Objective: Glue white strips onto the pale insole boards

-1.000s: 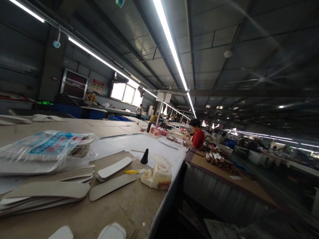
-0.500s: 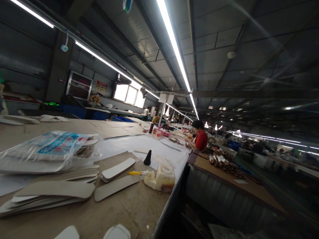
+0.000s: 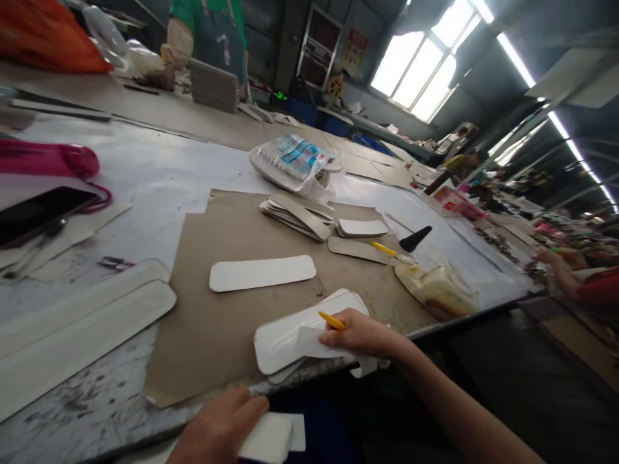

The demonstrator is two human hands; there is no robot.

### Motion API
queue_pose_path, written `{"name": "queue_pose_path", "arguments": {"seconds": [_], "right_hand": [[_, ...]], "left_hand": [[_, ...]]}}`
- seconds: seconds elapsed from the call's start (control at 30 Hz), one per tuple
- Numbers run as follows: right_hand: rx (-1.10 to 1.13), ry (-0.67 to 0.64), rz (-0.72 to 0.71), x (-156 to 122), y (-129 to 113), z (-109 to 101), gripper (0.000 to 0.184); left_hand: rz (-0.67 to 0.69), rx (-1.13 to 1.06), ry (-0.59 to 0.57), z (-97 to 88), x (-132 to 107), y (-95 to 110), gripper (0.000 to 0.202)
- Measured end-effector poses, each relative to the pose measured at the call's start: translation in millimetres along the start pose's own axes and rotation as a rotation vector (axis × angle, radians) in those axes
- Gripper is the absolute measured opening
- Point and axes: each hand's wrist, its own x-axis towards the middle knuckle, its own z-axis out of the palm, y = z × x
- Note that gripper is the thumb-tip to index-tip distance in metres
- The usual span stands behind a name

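Note:
My right hand (image 3: 360,332) is closed around a slim yellow stick (image 3: 331,321), only its end showing, with a thin white sheet (image 3: 309,341) hanging at the fingers. Beneath it lies a small stack of long white rounded panels (image 3: 278,338) at the table's front edge; the top one looks glossy. Low in the picture, my left hand (image 3: 222,425) grips several white strips (image 3: 271,438) below the table edge. A single white panel (image 3: 262,273) lies flat on the brown board (image 3: 213,335) beyond my hands.
Farther back are a pile of panels (image 3: 294,216), a plastic bag (image 3: 290,161), a yellow-handled brush (image 3: 387,250), a glue-stained container (image 3: 438,290) and a black cone (image 3: 416,238). On the left lie a phone (image 3: 43,209) and long pale panels (image 3: 97,328). Co-workers (image 3: 213,38) stand around.
The view has swung down and to the left. Both my hands, unseen before, now show at the table's front edge, each holding something.

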Motion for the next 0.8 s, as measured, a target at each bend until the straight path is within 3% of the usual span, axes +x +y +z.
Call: {"name": "queue_pose_path", "arguments": {"seconds": [0.1,0.3,0.6,0.8], "right_hand": [[-0.159,-0.096,0.058,18.9,-19.2,3.3,0.030],[-0.316,-0.186,0.041,47.2,-47.1,8.8,0.023],[-0.506,-0.214,-0.012,62.1,-53.6,12.0,0.026],[-0.597,-0.222,0.000,65.2,-57.1,15.7,0.029]], "left_hand": [[-0.028,0.069,0.016,-5.5,5.8,6.6,0.021],[0.065,0.187,0.153,-2.9,6.8,2.3,0.025],[0.035,0.114,0.049,-4.6,16.2,-7.7,0.023],[0.021,0.160,-0.015,-3.1,16.2,-10.2,0.037]]}}
